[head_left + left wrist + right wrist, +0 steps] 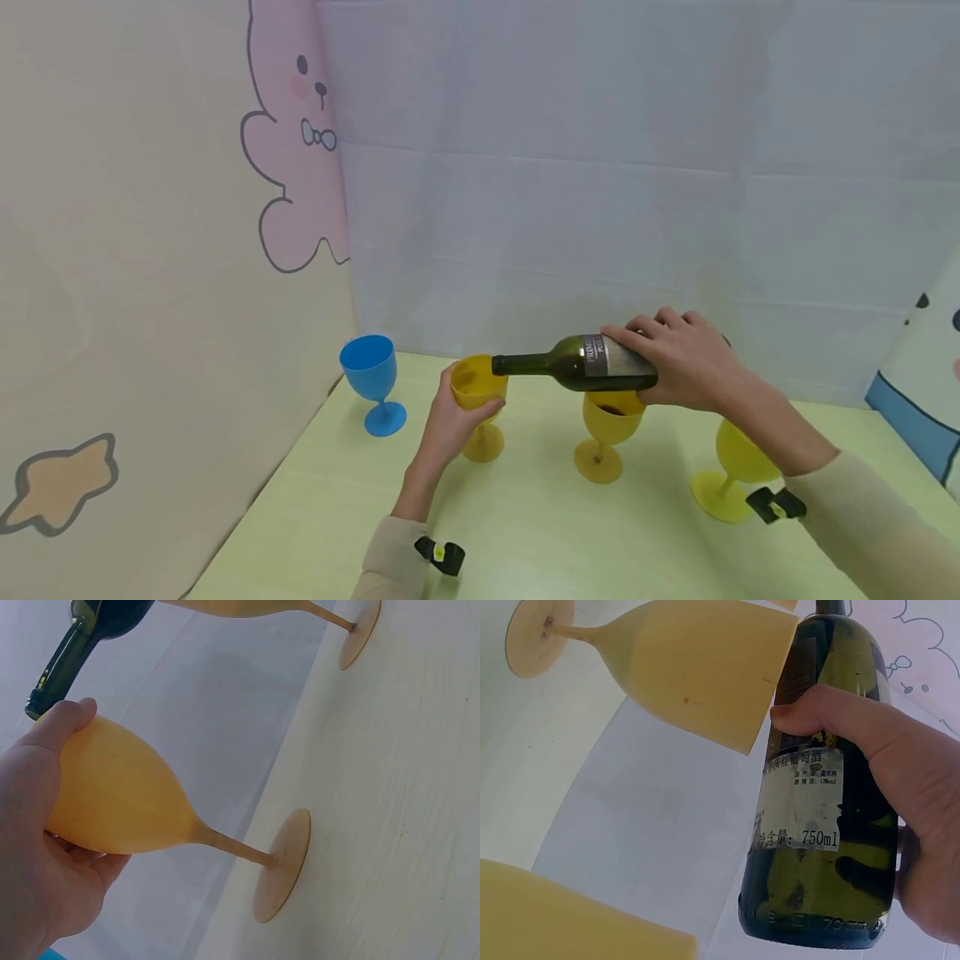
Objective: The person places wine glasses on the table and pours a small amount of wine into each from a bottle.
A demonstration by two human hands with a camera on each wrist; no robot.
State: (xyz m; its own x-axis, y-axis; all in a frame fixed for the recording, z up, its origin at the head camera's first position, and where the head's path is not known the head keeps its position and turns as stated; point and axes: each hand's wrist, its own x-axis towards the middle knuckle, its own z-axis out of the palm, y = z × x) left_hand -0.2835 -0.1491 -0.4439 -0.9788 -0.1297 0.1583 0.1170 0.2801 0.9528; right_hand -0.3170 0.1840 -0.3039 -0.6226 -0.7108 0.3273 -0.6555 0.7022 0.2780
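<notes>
My right hand (pixel 681 360) grips a dark green wine bottle (pixel 572 372) round its labelled body. The bottle lies nearly level, its neck pointing left, with the mouth at the rim of a yellow goblet (pixel 480 385). Around that goblet's bowl curls my left hand (pixel 455 421), the thumb on the near side; in the left wrist view its foot (pixel 282 866) meets the table or lies very close to it. Beneath the bottle stands a second yellow goblet (pixel 611 421) with dark liquid inside. Whether liquid is leaving the bottle's mouth, I cannot tell.
A blue goblet (pixel 371 373) stands at the back left of the pale table (pixel 525 533). At the right, a brighter yellow goblet (pixel 738 458) is partly hidden by my right forearm. Pale sheets (pixel 600 167) with cartoon prints hang behind and beside the table.
</notes>
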